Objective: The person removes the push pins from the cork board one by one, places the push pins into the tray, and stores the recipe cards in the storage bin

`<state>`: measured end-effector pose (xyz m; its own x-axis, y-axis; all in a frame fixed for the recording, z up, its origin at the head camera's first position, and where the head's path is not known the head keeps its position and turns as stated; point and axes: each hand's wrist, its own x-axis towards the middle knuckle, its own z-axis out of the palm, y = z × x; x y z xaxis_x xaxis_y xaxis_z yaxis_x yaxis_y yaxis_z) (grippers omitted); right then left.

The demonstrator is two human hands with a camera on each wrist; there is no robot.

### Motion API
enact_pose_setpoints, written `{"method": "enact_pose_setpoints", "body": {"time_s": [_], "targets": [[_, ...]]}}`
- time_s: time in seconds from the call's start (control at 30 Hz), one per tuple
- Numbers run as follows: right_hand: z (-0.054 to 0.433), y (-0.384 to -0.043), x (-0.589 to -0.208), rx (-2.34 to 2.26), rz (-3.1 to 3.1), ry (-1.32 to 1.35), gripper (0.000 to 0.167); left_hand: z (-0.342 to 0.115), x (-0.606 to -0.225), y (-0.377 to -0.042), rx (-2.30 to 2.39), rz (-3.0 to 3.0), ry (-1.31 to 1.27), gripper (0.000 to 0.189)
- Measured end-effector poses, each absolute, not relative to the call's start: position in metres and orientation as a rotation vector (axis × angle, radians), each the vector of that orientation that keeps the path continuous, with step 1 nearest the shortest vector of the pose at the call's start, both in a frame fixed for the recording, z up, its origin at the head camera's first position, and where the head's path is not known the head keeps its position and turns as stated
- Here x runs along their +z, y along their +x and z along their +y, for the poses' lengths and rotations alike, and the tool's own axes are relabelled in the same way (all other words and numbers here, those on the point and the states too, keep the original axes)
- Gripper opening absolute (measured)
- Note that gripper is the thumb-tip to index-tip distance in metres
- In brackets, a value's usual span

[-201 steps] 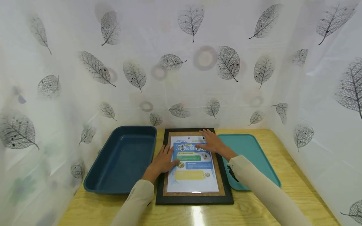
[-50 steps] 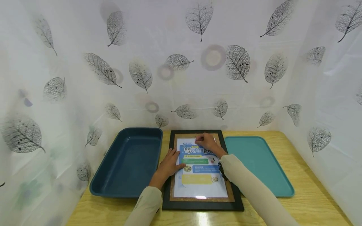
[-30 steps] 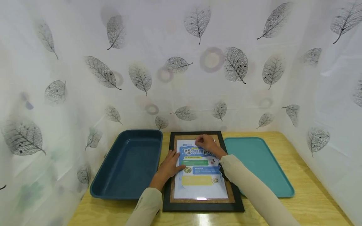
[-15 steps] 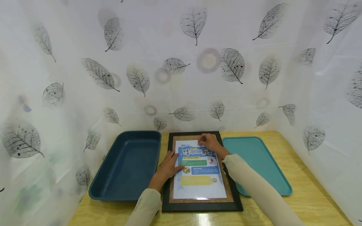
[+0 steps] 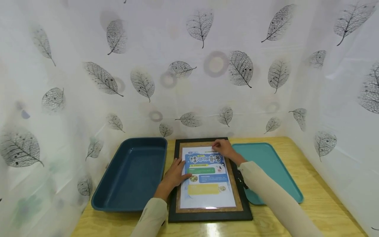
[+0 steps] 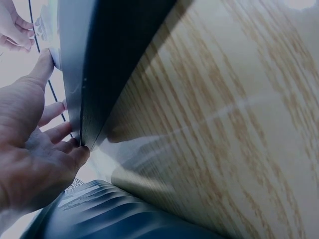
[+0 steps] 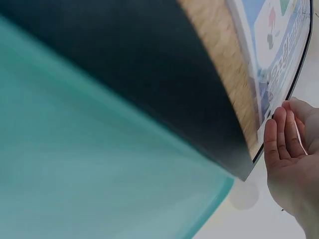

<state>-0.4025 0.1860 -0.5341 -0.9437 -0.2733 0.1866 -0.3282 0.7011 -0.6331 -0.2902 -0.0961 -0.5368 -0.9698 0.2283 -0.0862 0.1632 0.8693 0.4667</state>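
Observation:
A printed sheet (image 5: 207, 199) lies on a cork board (image 5: 178, 204) with a black frame (image 5: 210, 216). My left hand (image 5: 174, 174) rests on the left side, thumb on the sheet and fingers spread along its edge. In the left wrist view the little finger of the left hand (image 6: 35, 134) is close to the frame's rim. At the sheet's top, my right hand (image 5: 226, 150) pinches with thumb and fingertips; in the right wrist view a small dark push pin (image 7: 272, 116) shows right at the fingertips of the right hand (image 7: 294, 154), mostly hidden.
A deep dark blue tray (image 5: 131, 177) stands left of the board. On the right a flat teal tray (image 5: 267, 168) lies close to the frame, under the right forearm. The wooden table (image 5: 311, 197) ends at a leaf-print curtain (image 5: 189, 92) on the back and sides.
My right hand has gone from lying spread on the sheet to pinching at its top, then shifted right. The blue pin seen at the top earlier no longer shows. The left hand stays on the board.

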Motion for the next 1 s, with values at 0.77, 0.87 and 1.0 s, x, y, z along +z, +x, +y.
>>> {"method": "enact_pose_setpoints", "body": {"time_s": [0.77,0.87,1.0], "targets": [[0.225,-0.401,-0.533,1.057,-2.844,0.419,0.019,-0.097,-0.54,-0.291,0.714,2.898,0.306,0.08],[0.229,-0.401,-0.533,1.046,-2.825,0.42,0.018,-0.097,-0.539,-0.291,0.712,2.9,0.308,0.08],[0.235,-0.399,-0.532,1.038,-2.803,0.409,0.017,-0.097,-0.538,-0.291,0.709,2.899,0.312,0.08]]}}
